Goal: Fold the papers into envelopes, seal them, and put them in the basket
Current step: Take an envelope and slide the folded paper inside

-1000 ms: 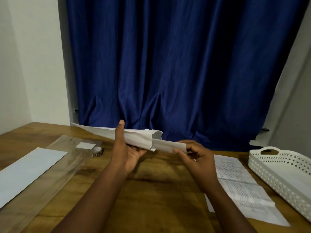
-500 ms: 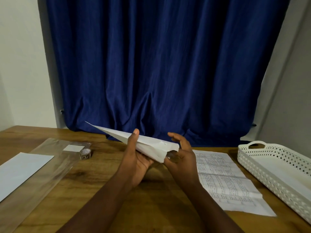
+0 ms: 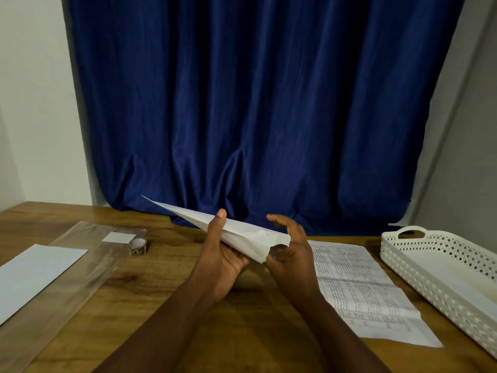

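Fingers of the left hand (image 3: pixel 220 261) are curled under a folded white paper envelope (image 3: pixel 236 235), and the thumb lies straight across its upper face, so the envelope is pinched between thumb and fingers. It is held in the air above the table, tilted, with its pointed far end up and to the left, in front of the curtain, and its open near end lower, toward the right hand (image 3: pixel 289 251). At this open end the right hand touches the paper: at least one fingertip is curled at the mouth of the envelope, while the thumb and the upper fingers are spread loosely above it, apart from each other. Whether these fingers really pinch the paper edge I cannot tell.

Under the hands is a wooden table (image 3: pixel 166 300) with a brown grain. On its right side lies a printed sheet (image 3: pixel 360 289) with creases from folding, flat on the wood, and just beside it, at the right edge, stands a white perforated basket (image 3: pixel 419 262) with a handle opening at its far end. On the left side lies a blank white sheet (image 3: pixel 35 273), and next to it a clear plastic sleeve (image 3: pixel 78 273) with a small white label near its far end. A small roll of tape (image 3: pixel 137 246) stands at the far end of the sleeve.

Behind the table hangs a dark blue curtain (image 3: pixel 255 103) between pale walls.
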Tool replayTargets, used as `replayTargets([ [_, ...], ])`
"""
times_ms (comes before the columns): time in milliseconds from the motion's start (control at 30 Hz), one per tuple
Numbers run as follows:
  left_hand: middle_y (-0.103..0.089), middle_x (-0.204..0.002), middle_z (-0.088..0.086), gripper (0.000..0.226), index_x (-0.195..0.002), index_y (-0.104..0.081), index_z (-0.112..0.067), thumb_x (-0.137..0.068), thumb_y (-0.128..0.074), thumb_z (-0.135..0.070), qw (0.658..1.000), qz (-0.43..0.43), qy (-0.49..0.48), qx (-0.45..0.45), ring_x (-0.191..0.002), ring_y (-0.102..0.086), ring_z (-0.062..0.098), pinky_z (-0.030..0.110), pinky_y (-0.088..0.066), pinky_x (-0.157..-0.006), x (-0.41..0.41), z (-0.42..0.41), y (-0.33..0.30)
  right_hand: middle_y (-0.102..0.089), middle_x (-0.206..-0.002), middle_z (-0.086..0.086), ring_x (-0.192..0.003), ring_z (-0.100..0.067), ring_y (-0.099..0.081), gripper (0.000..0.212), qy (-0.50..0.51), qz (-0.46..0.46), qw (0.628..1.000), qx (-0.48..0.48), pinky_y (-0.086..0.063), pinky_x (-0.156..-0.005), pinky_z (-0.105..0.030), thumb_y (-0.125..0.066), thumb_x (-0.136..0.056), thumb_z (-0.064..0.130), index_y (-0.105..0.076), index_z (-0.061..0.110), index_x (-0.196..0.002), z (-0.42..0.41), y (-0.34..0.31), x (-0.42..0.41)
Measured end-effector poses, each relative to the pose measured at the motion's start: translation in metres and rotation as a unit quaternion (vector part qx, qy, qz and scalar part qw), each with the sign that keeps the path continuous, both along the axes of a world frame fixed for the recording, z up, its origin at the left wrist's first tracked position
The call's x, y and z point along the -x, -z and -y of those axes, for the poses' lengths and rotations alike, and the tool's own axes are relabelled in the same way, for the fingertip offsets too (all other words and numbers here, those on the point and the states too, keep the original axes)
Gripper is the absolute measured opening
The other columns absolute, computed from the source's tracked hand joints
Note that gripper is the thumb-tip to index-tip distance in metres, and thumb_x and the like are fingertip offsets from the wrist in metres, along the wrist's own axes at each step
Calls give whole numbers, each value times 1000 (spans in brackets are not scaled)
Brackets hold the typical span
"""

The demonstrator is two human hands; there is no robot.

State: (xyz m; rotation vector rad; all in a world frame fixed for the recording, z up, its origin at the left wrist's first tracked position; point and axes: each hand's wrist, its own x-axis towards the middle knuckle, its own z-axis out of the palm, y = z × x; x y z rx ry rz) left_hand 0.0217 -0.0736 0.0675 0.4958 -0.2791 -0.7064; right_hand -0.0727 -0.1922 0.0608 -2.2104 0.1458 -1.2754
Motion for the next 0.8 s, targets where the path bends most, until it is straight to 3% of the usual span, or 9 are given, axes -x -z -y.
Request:
replayTargets([
  [67,-73,-109,19,62,-134,-53,-13,-82,-74,-41,1000,6,1,-1,-108,-71,35,53,-60,-86,-3,-1,-1,-42,-130,47,-126,2,-46,15,-11,-3,999,30,-46,-94,-21,-63,-78,31,-62,45,-83,0,0,-2],
  [133,-74,-110,19,68,-136,-52,-13,-80,-77,-43,1000,3,-11,5,-110,-71,35,59,-55,-96,-9,-4,-2,-49,-136,31,-127,2,-47,15,-24,4,998,49,-48,-97,-29,-61,-79,36,-72,26,-75,3,3,-3],
  [200,-70,-123,24,80,-142,-48,-13,-77,-81,-47,1000,2,-23,11,-116,-69,39,64,-51,-101,-17,-10,-5,-56,-131,13,-125,-8,-53,9,-71,33,997,13,-50,-98,-36,-69,-78,27,-69,22,-86,3,4,-2],
  [267,-66,-131,27,86,-146,-45,-12,-77,-78,-52,999,-10,-28,13,-117,-68,41,61,-56,-95,-24,-16,-7,-57,-127,10,-123,-13,-56,35,-114,42,992,-38,-52,-96,-38,-77,-75,25,-59,21,-105,1,1,3],
  [367,-66,-131,27,89,-147,-45,-8,-78,-75,-57,999,-31,-1,11,-117,-68,41,62,-54,-96,-26,-18,-7,-51,-143,18,-132,-8,-51,94,-127,4,989,-78,-50,-99,-25,-92,-67,35,-38,27,-144,-1,-2,5],
  [400,-66,-130,28,90,-146,-46,-6,-78,-74,-59,999,-35,14,7,-117,-68,42,63,-54,-96,-24,-17,-7,-49,-144,21,-133,-4,-50,101,-123,-15,989,-78,-49,-100,-21,-92,-66,37,-34,32,-148,-1,-1,4],
  [533,-63,-133,30,97,-148,-43,-6,-76,-77,-61,996,-34,76,8,-117,-67,45,63,-57,-90,-15,-9,-4,-68,-114,28,-109,2,-63,53,-92,-24,993,-70,-53,-91,-21,-83,-81,24,-61,60,-113,-3,-3,3],
  [700,-54,-142,32,132,-150,-37,-13,-43,-97,-61,997,-22,77,-17,-124,-60,53,75,-42,-102,-17,-9,-5,-77,-82,11,-76,0,-70,15,-94,45,979,-173,-53,-69,-15,-78,-85,9,-77,24,-88,4,-13,8],
  [800,-54,-140,21,102,-142,-43,-21,-60,-86,-61,999,-41,-25,-27,-128,-55,47,77,-42,-99,-20,-19,-15,-79,-86,3,-78,-12,-75,8,-104,103,942,-302,-61,-64,-28,-76,-87,13,-74,20,-90,11,-21,12],
])
